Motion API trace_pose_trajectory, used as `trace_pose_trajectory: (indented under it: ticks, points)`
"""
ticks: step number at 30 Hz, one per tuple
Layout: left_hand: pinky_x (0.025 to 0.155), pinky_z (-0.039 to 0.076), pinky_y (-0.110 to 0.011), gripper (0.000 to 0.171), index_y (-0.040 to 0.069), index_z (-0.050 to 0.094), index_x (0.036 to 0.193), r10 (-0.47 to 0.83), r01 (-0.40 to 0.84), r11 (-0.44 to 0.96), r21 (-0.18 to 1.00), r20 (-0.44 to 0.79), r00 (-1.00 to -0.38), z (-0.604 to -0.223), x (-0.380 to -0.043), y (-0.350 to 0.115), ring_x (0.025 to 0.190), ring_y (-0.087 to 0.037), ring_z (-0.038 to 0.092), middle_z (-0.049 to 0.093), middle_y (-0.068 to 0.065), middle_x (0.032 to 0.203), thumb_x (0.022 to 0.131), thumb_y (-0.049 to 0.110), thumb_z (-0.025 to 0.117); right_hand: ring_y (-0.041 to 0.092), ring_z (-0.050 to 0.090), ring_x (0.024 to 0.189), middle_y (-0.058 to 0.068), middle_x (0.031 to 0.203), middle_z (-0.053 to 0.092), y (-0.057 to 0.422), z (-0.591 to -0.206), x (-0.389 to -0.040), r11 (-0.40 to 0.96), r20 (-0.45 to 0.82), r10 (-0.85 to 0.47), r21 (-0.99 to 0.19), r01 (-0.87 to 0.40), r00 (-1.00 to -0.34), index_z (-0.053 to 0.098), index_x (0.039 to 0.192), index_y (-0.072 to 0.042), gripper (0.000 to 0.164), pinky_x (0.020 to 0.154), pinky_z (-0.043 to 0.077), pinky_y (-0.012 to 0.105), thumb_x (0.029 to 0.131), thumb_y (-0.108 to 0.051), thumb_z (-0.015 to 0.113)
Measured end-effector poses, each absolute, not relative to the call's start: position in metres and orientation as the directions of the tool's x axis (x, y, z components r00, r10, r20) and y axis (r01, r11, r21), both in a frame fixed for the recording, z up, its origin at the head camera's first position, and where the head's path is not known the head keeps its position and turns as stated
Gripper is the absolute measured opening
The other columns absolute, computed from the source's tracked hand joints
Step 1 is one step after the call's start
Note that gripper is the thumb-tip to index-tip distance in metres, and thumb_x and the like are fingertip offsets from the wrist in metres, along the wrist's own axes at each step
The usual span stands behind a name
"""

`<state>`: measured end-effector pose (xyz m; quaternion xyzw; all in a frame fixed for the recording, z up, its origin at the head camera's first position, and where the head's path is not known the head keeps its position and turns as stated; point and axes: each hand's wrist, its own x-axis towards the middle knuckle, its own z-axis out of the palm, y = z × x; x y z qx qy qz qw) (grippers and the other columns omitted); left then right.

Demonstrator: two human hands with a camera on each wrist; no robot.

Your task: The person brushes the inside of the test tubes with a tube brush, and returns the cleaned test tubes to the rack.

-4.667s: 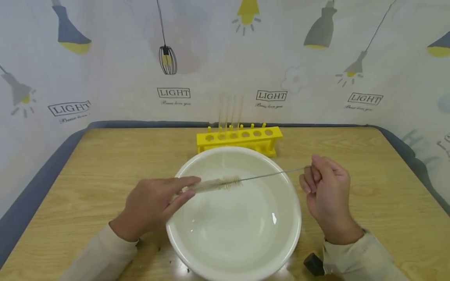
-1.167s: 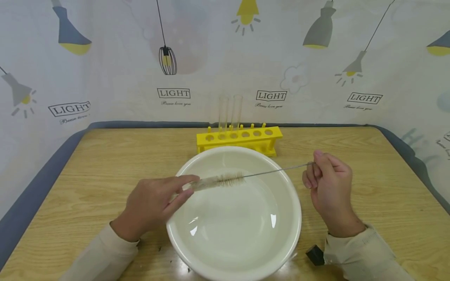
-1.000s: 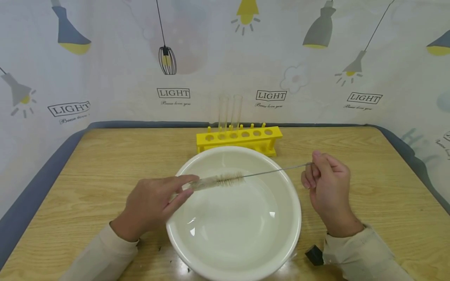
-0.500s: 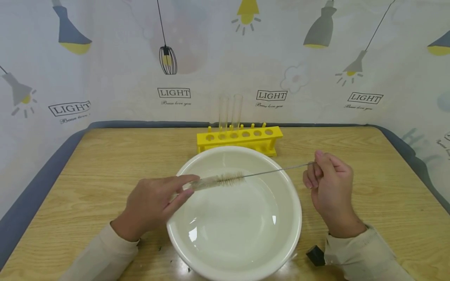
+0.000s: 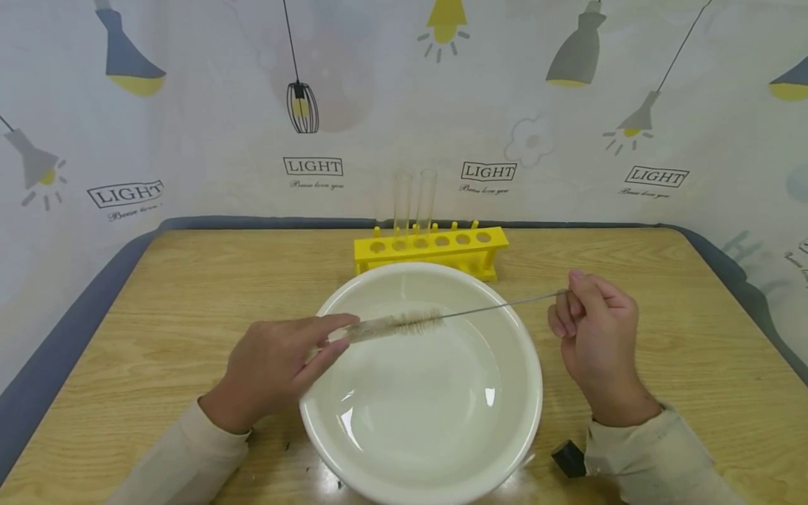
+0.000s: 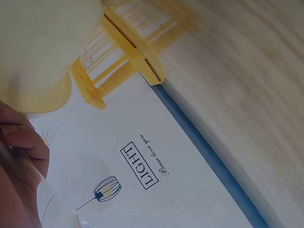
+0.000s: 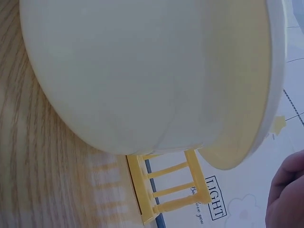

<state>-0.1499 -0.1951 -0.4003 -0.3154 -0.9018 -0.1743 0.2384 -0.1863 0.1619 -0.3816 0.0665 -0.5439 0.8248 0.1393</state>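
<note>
In the head view my left hand [image 5: 271,365] holds a clear test tube [image 5: 374,329] between thumb and fingers, nearly level above the white basin [image 5: 309,421]. The bristles of a test tube brush [image 5: 426,321] sit partly inside the tube, and part of them sticks out of its mouth. From there the twisted wire handle [image 5: 505,304] slopes up to my right hand [image 5: 600,344], which pinches its end beyond the basin's right rim. Water with bright reflections lies in the basin. My left fingers hide the tube's closed end.
Behind the basin stands a yellow test tube rack [image 5: 435,243] with two upright clear test tubes [image 5: 402,203] in it. A small black object [image 5: 569,459] shows by my right sleeve. A printed cloth backdrop [image 5: 404,105] rises behind the wooden table [image 5: 208,280].
My right hand has shifted slightly right and up, drawing the brush a little way out of the tube. My left hand and the tube stay nearly still.
</note>
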Motion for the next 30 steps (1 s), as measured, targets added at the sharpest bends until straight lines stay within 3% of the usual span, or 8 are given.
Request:
trace_pose_trajectory:
  ticks: [16, 30]
  points:
    - [0.045, 0.035, -0.016, 0.033, 0.03, 0.059, 0.121, 0.479, 0.638, 0.749, 0.176, 0.521, -0.707, -0.4017, -0.1497, -0.1963, 0.052, 0.003, 0.049, 0.068, 0.013, 0.078, 0.088, 0.033, 0.056, 0.015, 0.024, 0.042, 0.002, 0.052, 0.027, 0.167, -0.3799, -0.1869, -0.361, 0.265, 0.169, -0.88, -0.309, -0.949, 0.034, 0.055, -0.003, 0.044, 0.041, 0.019, 0.028, 0.094, -0.013, 0.05]
    - [0.045, 0.036, -0.016, 0.031, 0.029, 0.06, 0.119, 0.484, 0.654, 0.738, 0.165, 0.546, -0.684, -0.4035, -0.1516, -0.197, 0.052, 0.002, 0.051, 0.067, 0.013, 0.076, 0.089, 0.033, 0.055, 0.016, 0.024, 0.042, 0.002, 0.051, 0.027, 0.1695, -0.3799, -0.1903, -0.382, 0.223, 0.186, -0.881, -0.28, -0.957, 0.033, 0.054, -0.004, 0.045, 0.042, 0.017, 0.029, 0.094, -0.014, 0.051]
